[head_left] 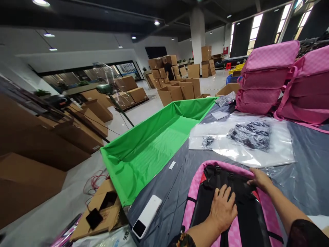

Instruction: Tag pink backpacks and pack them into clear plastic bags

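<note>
A pink checkered backpack [193, 185] with a black inner panel lies on the dark grey table cover in front of me. Black straps with buckles cross near its far end, and a bit of red shows along the sides. My left hand [224, 207] rests flat on the black panel, fingers stretched out. At the far right of the rim, my right hand [260, 180] has its fingers bent round the pink edge. Beyond the backpack is a clear plastic bag [280, 147] with black print.
Pink backpacks [267, 75] stand upright at the right. A green fabric-lined trough [154, 144] runs along the table's left side. A white handheld device [147, 216] and a small white label [172, 165] lie on the cover. Cardboard boxes [177, 94] and a person [169, 70] are farther back.
</note>
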Available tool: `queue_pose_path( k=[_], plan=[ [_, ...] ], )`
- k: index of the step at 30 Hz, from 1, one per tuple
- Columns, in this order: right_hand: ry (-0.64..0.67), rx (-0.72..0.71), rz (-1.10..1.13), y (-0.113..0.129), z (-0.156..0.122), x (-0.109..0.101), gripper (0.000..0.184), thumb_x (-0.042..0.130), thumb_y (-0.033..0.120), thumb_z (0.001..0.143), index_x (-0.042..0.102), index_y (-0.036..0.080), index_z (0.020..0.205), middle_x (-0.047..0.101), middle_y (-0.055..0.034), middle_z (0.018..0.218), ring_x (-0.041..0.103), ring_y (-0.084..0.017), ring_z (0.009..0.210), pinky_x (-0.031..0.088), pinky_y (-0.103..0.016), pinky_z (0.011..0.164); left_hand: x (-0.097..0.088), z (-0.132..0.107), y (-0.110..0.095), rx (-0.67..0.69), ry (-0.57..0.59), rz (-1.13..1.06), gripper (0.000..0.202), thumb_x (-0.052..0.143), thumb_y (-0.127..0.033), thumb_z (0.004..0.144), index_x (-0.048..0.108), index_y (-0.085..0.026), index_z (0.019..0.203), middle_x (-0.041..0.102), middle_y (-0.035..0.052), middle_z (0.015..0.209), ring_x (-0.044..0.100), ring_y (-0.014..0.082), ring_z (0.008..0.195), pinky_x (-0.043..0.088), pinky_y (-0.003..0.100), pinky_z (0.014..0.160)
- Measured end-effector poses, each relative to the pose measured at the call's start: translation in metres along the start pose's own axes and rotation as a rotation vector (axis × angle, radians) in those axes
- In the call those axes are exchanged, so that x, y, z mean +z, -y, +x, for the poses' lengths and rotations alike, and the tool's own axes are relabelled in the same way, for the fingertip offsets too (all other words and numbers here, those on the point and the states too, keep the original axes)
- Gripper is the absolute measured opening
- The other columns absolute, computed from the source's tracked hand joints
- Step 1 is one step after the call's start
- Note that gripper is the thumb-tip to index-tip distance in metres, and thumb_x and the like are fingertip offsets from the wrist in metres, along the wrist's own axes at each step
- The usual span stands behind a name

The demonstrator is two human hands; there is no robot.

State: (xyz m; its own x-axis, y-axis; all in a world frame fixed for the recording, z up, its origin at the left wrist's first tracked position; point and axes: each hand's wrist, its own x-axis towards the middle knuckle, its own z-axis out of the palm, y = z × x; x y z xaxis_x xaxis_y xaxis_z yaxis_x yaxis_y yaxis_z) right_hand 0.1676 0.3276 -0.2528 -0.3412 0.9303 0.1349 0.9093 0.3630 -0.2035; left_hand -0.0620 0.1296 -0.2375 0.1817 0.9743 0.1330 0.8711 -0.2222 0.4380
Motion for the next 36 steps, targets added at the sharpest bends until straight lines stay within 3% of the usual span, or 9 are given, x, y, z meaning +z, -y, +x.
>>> queue_pose_path(
  k=[4, 7, 10, 14, 19, 21, 24, 26, 36],
  plan=[
    [0.032, 0.032, -0.048, 0.012, -0.01, -0.004, 0.024, 0.073, 0.023, 0.075, 0.069, 0.019, 0.098, 0.075, -0.0119, 0.094, 0.071, -0.029, 0.083, 0.049, -0.035, 0.068, 0.011, 0.01, 0.006, 0.01, -0.097, 0.04, 0.049, 0.058, -0.041, 0.097, 0.057, -0.026, 0.144, 0.058, 0.012, 0.148, 0.047, 0.0319, 0.143, 0.038, 0.06, 0.12],
    [-0.003, 0.015, -0.119, 0.052, -0.061, -0.026, 0.034, 0.057, 0.02, 0.088, 0.065, 0.011, 0.12, 0.065, -0.026, 0.13, 0.064, -0.039, 0.116, 0.05, -0.052, 0.092, 0.003, 0.019, 0.002, 0.032, -0.098, 0.041, 0.048, 0.058, -0.04, 0.098, 0.056, -0.026, 0.144, 0.058, 0.0116, 0.147, 0.045, 0.0303, 0.144, 0.033, 0.06, 0.123],
    [-0.025, -0.158, -0.123, 0.113, -0.141, -0.049, 0.039, 0.047, 0.025, 0.096, 0.063, 0.023, 0.132, 0.055, -0.014, 0.15, 0.046, -0.036, 0.141, 0.034, -0.06, 0.114, -0.004, 0.034, -0.002, 0.02, -0.116, -0.039, 0.045, 0.056, -0.038, 0.1, 0.056, -0.024, 0.143, 0.059, 0.0114, 0.147, 0.044, 0.0284, 0.145, 0.031, 0.058, 0.124],
    [-0.099, -0.576, -0.051, 0.178, -0.215, -0.056, 0.05, 0.046, 0.03, 0.098, 0.051, 0.024, 0.148, 0.055, -0.0101, 0.151, 0.045, -0.028, 0.142, 0.026, -0.055, 0.121, -0.003, 0.058, -0.001, -0.053, -0.115, -0.155, 0.037, 0.047, -0.029, 0.104, 0.059, -0.017, 0.136, 0.064, 0.0106, 0.14, 0.047, 0.024, 0.143, 0.027, 0.053, 0.127],
    [-0.075, -0.326, -0.082, 0.177, -0.21, -0.011, 0.052, 0.045, 0.023, 0.096, 0.054, 0.016, 0.147, 0.061, -0.0158, 0.144, 0.052, -0.03, 0.136, 0.04, -0.051, 0.113, -0.018, 0.034, -0.006, -0.04, -0.058, -0.212, 0.034, 0.04, -0.021, 0.104, 0.062, -0.019, 0.13, 0.064, 0.0078, 0.139, 0.049, 0.0221, 0.139, 0.031, 0.05, 0.124],
    [-0.053, -0.298, -0.048, 0.171, -0.206, 0.008, 0.055, 0.048, 0.022, 0.093, 0.054, 0.018, 0.148, 0.063, -0.013, 0.142, 0.052, -0.03, 0.136, 0.04, -0.051, 0.114, -0.032, 0.002, -0.011, 0.219, 0.091, -0.235, 0.027, 0.048, -0.027, 0.102, 0.066, -0.023, 0.122, 0.068, 0.0048, 0.13, 0.054, 0.0212, 0.132, 0.038, 0.044, 0.119],
    [-0.064, -0.276, 0.0, 0.168, -0.208, 0.024, 0.056, 0.045, 0.019, 0.094, 0.05, 0.019, 0.151, 0.057, -0.0102, 0.15, 0.049, -0.027, 0.14, 0.039, -0.05, 0.115, -0.046, -0.048, -0.012, 0.818, 0.418, -0.193, 0.027, 0.056, -0.041, 0.098, 0.073, -0.021, 0.098, 0.074, 0.0074, 0.104, 0.063, 0.0242, 0.109, 0.047, 0.04, 0.103],
    [-0.081, -0.274, 0.019, 0.168, -0.21, 0.025, 0.054, 0.041, 0.017, 0.098, 0.049, 0.018, 0.151, 0.053, -0.0103, 0.154, 0.047, -0.026, 0.141, 0.039, -0.05, 0.115, -0.045, -0.069, -0.005, 1.011, 0.503, -0.107, 0.03, 0.058, -0.043, 0.096, 0.073, -0.021, 0.085, 0.073, 0.0091, 0.091, 0.063, 0.0257, 0.098, 0.048, 0.042, 0.097],
    [-0.179, -0.259, 0.206, 0.165, -0.201, 0.019, 0.045, 0.035, 0.014, 0.101, 0.06, 0.02, 0.139, 0.066, -0.0093, 0.139, 0.057, -0.023, 0.132, 0.044, -0.047, 0.112, -0.011, -0.081, 0.032, 0.941, 0.532, 0.001, 0.016, 0.06, -0.034, 0.092, 0.072, -0.025, 0.097, 0.073, 0.0084, 0.103, 0.061, 0.023, 0.103, 0.041, 0.038, 0.105]
  ],
)
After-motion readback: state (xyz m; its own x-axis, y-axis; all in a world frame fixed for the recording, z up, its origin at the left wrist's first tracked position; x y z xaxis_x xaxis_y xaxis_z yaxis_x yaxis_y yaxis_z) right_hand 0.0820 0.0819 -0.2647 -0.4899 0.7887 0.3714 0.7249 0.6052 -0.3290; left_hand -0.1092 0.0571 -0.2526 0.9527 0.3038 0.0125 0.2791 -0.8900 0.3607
